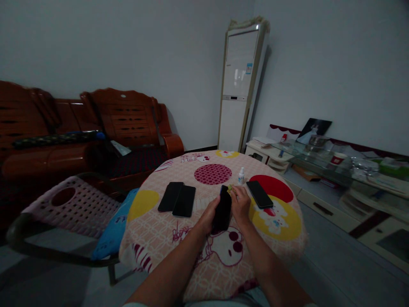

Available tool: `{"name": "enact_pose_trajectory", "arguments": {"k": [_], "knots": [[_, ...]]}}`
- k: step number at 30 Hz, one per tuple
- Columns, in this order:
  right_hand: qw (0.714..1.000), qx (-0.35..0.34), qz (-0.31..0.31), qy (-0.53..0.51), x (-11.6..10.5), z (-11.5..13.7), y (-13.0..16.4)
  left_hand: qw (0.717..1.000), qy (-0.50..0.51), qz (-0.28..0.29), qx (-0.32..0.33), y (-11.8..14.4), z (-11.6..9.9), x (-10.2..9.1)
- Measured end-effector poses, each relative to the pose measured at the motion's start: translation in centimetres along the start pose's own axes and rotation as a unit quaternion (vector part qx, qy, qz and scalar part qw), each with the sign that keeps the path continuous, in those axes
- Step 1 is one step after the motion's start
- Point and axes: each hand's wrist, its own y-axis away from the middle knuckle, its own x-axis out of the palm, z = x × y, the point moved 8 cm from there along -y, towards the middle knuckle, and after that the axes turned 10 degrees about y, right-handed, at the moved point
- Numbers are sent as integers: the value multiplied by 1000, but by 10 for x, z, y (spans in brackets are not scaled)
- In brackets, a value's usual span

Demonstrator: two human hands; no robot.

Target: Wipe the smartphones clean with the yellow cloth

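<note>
Both hands (209, 215) (240, 204) around a dark phone (223, 209) on the patterned table (179, 238)

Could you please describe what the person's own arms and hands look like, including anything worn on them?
Both forearms are bare, with no sleeves, gloves, watch or visible rings on the left hand or right hand. In the dim light, finer details cannot be made out.

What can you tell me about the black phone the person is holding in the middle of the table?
The black phone is a flat, dark, glossy slab with a hint of blue at its far top edge. It lies lengthwise, pointing away from the person, low over the round table's patterned cloth. The left hand cups its left side; the right hand sits along its right edge, pinching something small and yellowish-green near the top corner. Its screen is unlit.
</note>
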Motion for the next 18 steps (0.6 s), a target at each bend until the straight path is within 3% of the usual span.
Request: {"name": "enact_pose_trajectory", "arguments": {"k": [9, 18], "knots": [[995, -99, -8, 0, 1, 35, 1, 998, -54, 17, 42, -8, -3, -6], [996, -80, -13, 37, 3, 15, 1, 999, 4, -32, -16, -3, 1, -8]]}}
